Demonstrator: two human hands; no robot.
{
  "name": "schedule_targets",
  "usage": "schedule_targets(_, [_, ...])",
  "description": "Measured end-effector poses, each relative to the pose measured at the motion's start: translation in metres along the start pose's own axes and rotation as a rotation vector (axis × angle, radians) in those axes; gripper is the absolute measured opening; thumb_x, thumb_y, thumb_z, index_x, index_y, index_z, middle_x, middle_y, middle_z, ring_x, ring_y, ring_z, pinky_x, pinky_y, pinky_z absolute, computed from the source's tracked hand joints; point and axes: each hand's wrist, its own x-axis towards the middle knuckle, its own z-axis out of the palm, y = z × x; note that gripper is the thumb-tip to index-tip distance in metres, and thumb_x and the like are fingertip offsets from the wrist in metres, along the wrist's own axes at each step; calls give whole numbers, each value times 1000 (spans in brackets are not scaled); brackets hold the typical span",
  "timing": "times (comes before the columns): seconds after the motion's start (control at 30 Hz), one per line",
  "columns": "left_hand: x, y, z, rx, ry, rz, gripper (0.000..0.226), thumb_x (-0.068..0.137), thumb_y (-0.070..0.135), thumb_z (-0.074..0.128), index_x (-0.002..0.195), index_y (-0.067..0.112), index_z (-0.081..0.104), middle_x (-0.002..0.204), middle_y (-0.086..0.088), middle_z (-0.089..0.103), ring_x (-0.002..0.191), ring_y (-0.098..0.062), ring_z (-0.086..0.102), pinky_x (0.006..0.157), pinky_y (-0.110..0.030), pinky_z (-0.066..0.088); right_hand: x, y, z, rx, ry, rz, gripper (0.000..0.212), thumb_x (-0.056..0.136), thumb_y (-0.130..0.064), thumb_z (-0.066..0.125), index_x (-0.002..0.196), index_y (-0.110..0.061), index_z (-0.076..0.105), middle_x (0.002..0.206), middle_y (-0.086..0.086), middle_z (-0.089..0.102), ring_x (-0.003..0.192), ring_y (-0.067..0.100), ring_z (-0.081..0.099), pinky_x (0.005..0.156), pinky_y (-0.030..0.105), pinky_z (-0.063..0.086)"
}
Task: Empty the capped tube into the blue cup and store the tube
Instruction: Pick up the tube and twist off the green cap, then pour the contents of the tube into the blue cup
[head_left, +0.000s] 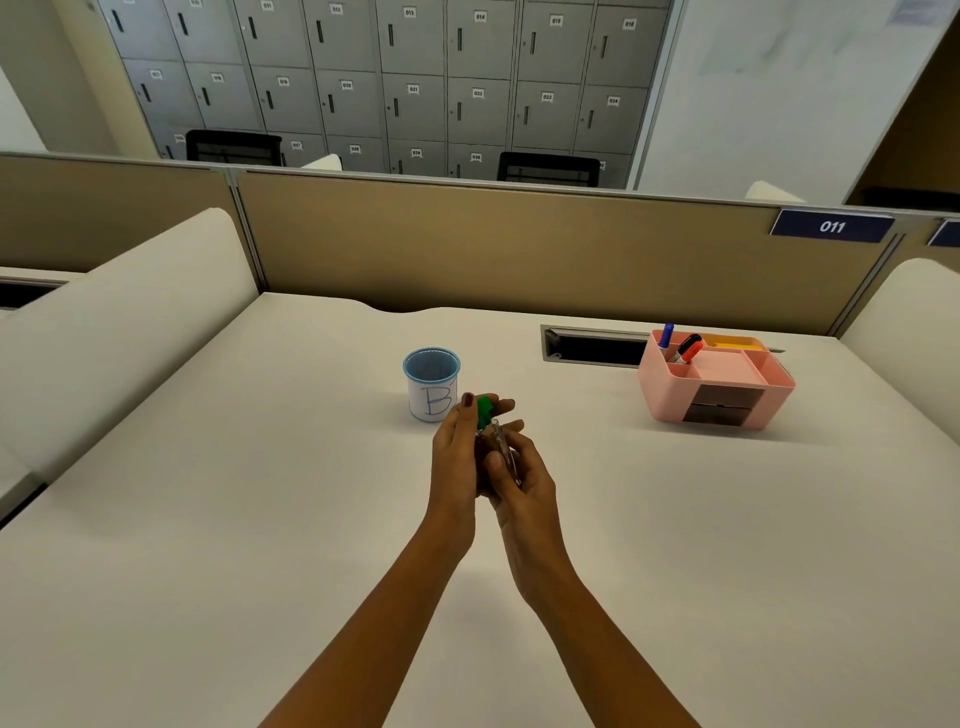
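Note:
A clear tube with a green cap is held upright between both hands over the middle of the desk. My left hand has its thumb and fingertips on the green cap. My right hand wraps the clear body below. Most of the tube is hidden by the fingers, so its contents cannot be made out. The blue cup, with a white label marked "B", stands on the desk just beyond and left of my hands, a little apart from them.
A pink desk organiser with markers in its back compartment stands at the right rear. A cable slot is cut into the desk beside it. A tan partition closes the far edge, with padded side panels left and right.

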Motion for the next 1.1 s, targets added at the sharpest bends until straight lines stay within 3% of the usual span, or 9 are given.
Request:
schedule_targets(0.1, [0, 2, 1, -17, 13, -2, 39, 99, 34, 28, 114, 15, 58, 116, -5, 67, 92, -13, 70, 70, -25, 58, 0, 1, 0, 41, 3, 0, 26, 80, -35, 57, 106, -39, 60, 114, -7, 67, 111, 20, 64, 85, 26, 57])
schedule_targets(0.3, [-1, 4, 1, -42, 44, -20, 42, 98, 42, 27, 93, 32, 68, 106, 6, 73, 100, -18, 68, 83, -40, 53, 0, 3, -3, 115, -9, 29, 33, 80, -35, 58, 113, -31, 60, 117, 6, 68, 108, 24, 67, 82, 27, 58])
schedule_targets(0.37, [-1, 2, -1, -82, 68, -16, 43, 97, 43, 27, 91, 33, 68, 102, 9, 74, 101, -17, 68, 87, -40, 52, 0, 5, -5, 126, -14, 40, 36, 81, -35, 58, 116, -25, 61, 112, 7, 69, 99, 23, 69, 80, 29, 59])
schedule_targets(0.5, [3, -6, -8, -115, 172, 17, 29, 99, 33, 32, 96, 29, 60, 106, -2, 69, 99, -20, 67, 89, -35, 52, -2, 12, -12, 157, 20, 61, 40, 80, -32, 61, 118, -18, 58, 87, 6, 70, 77, 19, 68, 72, 29, 58])
schedule_targets(0.6, [7, -31, -21, 200, 299, 4, 21, 96, 26, 44, 109, 21, 59, 112, -4, 65, 106, -22, 62, 97, -38, 48, -2, 17, -20, 212, 64, 99, 38, 78, -31, 62, 113, -15, 60, 82, 2, 74, 76, 18, 70, 70, 26, 58])
schedule_targets(0.67, [4, -52, -33, 387, 327, 16, 24, 92, 19, 53, 115, 17, 61, 117, -6, 65, 108, -19, 59, 97, -31, 45, -1, 20, -26, 232, 89, 121, 34, 78, -31, 62, 109, -15, 64, 86, 2, 76, 78, 18, 69, 70, 26, 58])
schedule_targets(0.77, [-4, -78, -47, 537, 261, 75, 27, 85, 10, 63, 112, 14, 65, 115, -6, 66, 105, -17, 58, 92, -24, 43, 1, 22, -32, 275, 137, 146, 31, 77, -28, 65, 105, -16, 67, 93, 4, 76, 79, 16, 68, 70, 25, 58])
schedule_targets(1.0, [-9, -114, -68, 861, 135, 135, 24, 83, 15, 66, 107, 18, 67, 107, -3, 69, 101, -21, 59, 100, -37, 42, 8, 27, -38, 333, 174, 228, 20, 92, -9, 56, 106, -16, 68, 102, 2, 71, 86, 15, 68, 93, 31, 51])
schedule_targets(1.1, [-6, -126, -74, 992, 63, 180, 25, 84, 19, 66, 109, 18, 65, 109, -3, 68, 105, -22, 57, 104, -36, 34, 11, 29, -40, 360, 171, 246, 23, 93, -6, 53, 112, -12, 66, 106, 4, 70, 88, 15, 68, 93, 29, 55])
